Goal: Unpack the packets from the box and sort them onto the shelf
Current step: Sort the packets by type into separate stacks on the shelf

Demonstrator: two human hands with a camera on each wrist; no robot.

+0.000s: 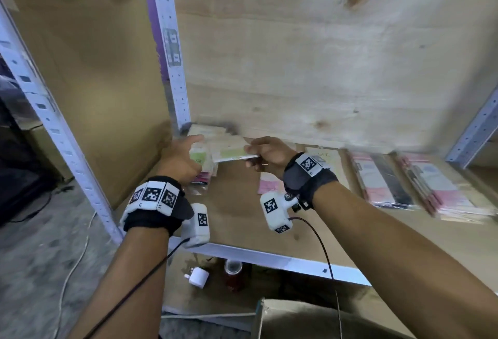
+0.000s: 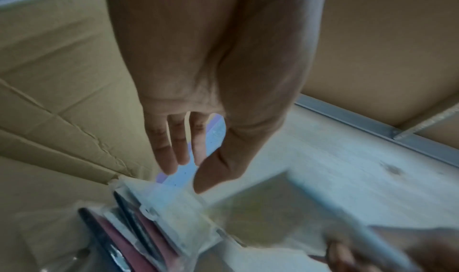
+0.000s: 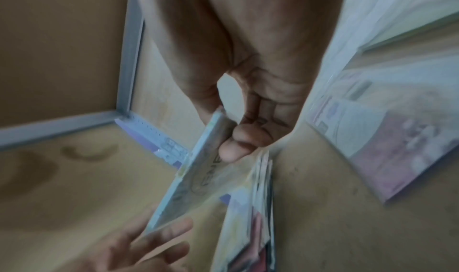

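Observation:
My right hand pinches a flat clear packet with a green label by its right end and holds it level above the wooden shelf. In the right wrist view the right hand has its thumb on top of the packet and fingers beneath. My left hand is open, fingers straight, at the packet's left end above a stack of packets in the shelf's back left corner. The left wrist view shows that left hand empty over the stack. A cardboard box lies below me.
Two taller stacks of pink and dark packets sit on the shelf's right side. A brown packet and a pink one lie near my right wrist. A metal upright and a big cardboard sheet bound the left.

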